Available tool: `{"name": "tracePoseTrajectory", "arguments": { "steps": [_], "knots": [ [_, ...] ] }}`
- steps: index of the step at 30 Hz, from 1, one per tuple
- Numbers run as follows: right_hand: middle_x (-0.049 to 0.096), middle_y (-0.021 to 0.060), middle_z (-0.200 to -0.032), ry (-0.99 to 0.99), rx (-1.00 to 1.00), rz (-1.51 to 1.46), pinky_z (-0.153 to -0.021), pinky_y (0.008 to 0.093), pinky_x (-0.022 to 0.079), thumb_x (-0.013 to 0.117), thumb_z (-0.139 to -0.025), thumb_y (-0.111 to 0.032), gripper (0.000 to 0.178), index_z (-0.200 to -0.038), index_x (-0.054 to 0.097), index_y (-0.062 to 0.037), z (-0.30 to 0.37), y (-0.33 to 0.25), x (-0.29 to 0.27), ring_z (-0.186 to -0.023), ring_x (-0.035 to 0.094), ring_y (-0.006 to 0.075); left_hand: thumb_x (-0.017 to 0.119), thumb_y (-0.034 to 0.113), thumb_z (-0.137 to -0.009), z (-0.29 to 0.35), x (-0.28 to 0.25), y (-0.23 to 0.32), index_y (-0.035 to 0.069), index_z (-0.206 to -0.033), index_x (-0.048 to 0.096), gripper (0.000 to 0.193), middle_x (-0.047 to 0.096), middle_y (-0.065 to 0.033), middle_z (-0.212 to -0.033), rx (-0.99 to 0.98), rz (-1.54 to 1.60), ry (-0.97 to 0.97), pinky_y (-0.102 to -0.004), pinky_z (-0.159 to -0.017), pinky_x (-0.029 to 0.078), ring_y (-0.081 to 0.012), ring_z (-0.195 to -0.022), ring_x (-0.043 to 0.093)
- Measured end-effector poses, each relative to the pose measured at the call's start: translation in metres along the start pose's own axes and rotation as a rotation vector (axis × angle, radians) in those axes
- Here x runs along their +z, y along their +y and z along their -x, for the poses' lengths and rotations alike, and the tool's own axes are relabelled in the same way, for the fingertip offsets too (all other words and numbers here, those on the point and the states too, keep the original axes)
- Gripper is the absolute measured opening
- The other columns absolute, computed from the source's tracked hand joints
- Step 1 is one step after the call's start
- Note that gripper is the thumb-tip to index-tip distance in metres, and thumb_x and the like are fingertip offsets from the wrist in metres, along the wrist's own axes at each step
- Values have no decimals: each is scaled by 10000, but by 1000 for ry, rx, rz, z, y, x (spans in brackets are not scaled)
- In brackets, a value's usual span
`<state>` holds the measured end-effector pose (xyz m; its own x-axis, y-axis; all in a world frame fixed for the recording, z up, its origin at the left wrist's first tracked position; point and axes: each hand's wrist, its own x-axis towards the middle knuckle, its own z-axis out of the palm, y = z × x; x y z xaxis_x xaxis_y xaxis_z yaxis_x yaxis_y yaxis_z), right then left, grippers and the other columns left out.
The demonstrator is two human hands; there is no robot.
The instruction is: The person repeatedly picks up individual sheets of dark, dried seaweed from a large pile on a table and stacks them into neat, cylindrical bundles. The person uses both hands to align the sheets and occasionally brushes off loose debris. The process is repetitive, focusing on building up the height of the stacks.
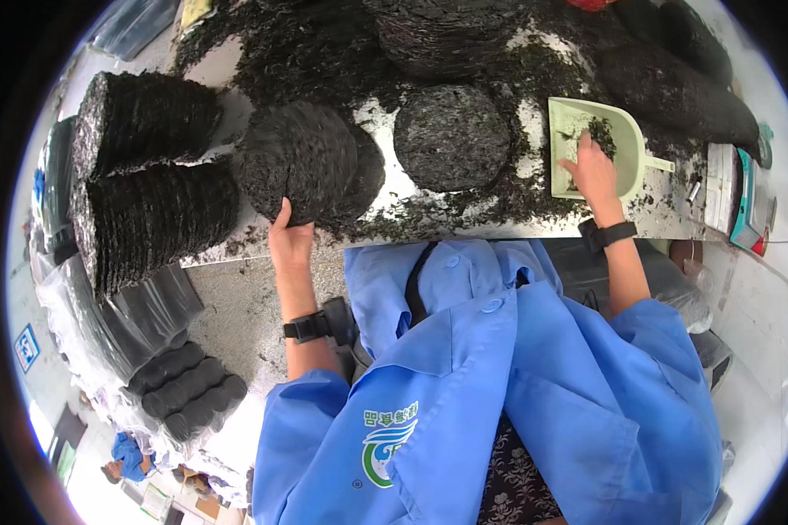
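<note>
The left hand point(291, 241) touches one round, black, fibrous disc point(298, 153) at its near edge; I cannot tell whether it pinches. The right hand point(594, 175), thumb spread, is inside one pale-green plastic dustpan point(630, 171), among dark flakes point(601, 137). Two ridged black stacks point(162, 214) lie left.

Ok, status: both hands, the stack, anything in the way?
Left hand at near edge of round dark stack, grip unclear. Right hand open in pale green dustpan, beside dark scraps. Between hands: another round pile, loose bits on table.

Place: I'm in a workshop.
Table point(397, 179): dark layered stacks point(298, 157) along its near edge.
Clothes: my blue jacket point(438, 385); a blue-clad co-worker point(130, 457).
</note>
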<state>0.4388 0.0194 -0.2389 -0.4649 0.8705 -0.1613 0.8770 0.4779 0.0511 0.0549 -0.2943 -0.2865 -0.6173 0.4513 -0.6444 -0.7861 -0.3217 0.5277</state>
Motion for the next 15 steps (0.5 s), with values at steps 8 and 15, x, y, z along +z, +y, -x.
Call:
{"name": "tracePoseTrajectory", "arguments": {
  "steps": [8, 15],
  "knots": [
    [318, 226, -1413, -39, -628, -169, -1063, 506, 279, 820, -608, -368, 812, -1274, 448, -91, 21, -117, 27, -1331, 287, 379, 628, 405, -850, -26, -31, -30, 298, -1374, 387, 587, 191, -182, -1447, 835, -1980, 82, -624, -937, 295, -457, -1283, 224],
    [354, 213, -1394, -40, -705, -157, -1006, 534, 370, 706, -753, -406, 650, -1248, 456, -68, 1, -134, 49, -1317, 304, 409, 607, 366, -858, -16, -21, -29, 322, -1328, 464, 493, 229, -167, -1453, 512, -1969, -176, -652, -941, 283, -432, -1329, 197]
  ]
}}
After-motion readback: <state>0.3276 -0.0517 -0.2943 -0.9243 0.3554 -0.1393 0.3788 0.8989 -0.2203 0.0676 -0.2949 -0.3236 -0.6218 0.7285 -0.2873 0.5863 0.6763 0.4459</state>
